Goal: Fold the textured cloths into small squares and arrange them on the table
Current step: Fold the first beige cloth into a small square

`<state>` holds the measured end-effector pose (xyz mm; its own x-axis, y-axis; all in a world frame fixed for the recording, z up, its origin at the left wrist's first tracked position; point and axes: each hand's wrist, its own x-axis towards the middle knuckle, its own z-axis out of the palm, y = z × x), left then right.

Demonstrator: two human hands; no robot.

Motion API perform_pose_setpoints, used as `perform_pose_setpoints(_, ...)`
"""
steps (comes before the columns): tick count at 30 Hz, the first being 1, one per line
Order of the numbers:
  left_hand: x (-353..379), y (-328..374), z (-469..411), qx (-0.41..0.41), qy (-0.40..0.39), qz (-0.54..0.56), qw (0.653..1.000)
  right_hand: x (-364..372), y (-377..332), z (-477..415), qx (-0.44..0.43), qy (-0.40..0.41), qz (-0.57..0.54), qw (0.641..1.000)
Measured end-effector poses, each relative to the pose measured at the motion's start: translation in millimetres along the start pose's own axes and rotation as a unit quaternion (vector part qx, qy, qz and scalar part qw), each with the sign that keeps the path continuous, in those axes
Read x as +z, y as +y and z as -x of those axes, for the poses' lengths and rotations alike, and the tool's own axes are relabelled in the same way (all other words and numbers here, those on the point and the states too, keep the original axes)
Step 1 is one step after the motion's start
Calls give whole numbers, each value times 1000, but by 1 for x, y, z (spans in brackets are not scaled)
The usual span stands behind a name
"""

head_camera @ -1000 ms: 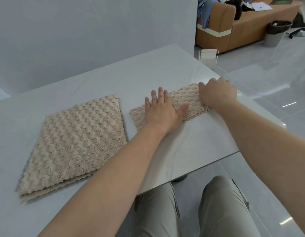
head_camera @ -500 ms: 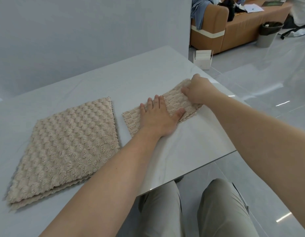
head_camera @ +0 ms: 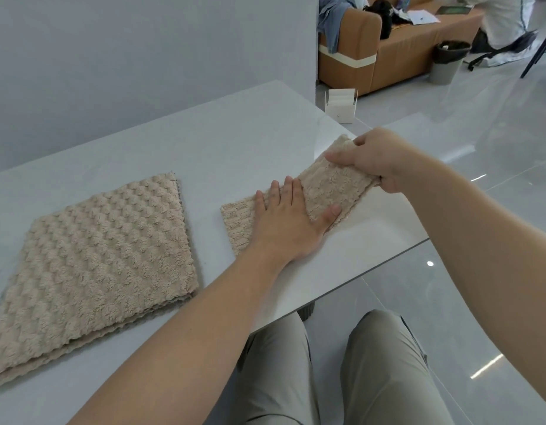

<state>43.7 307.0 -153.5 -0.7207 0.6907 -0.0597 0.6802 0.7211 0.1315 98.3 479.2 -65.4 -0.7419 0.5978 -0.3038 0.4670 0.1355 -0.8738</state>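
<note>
While the larger folded cloth (head_camera: 94, 262) lies flat on the left part of the table (head_camera: 204, 142), apart from the work, a sweep of the left forearm past its near corner could knock it askew. Just right of it, the left hand (head_camera: 290, 223) lies flat, fingers straight, pressing down the near half of the narrow cloth (head_camera: 330, 191). If that palm slides or lifts as the fold comes over, the layers beneath could creep and the crease would land crooked. Further right, the right hand (head_camera: 377, 162) grips the narrow cloth's far end, fingers curled round it, raised off the surface. A loose pinch could let one layer drop, and the thick pile may spring the fold open. That end sits close to the table's right edge, so a slip there could send the cloth over the side.
</note>
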Motion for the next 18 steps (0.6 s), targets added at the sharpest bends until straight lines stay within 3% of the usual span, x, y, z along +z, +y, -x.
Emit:
perform_pose_setpoints(8, 1, 13, 9, 14, -7, 12, 1000, 16, -7, 32, -116, 39, 114, 986)
perform_pose_setpoints(12, -16, 4, 3, 33, -62, 64, 995, 16, -10, 42, -123, 54, 145, 980)
perform_pose_setpoints(18, -46, -19, -7, 92, -82, 0, 992, 17, -13, 49, -132, 63, 193, 970)
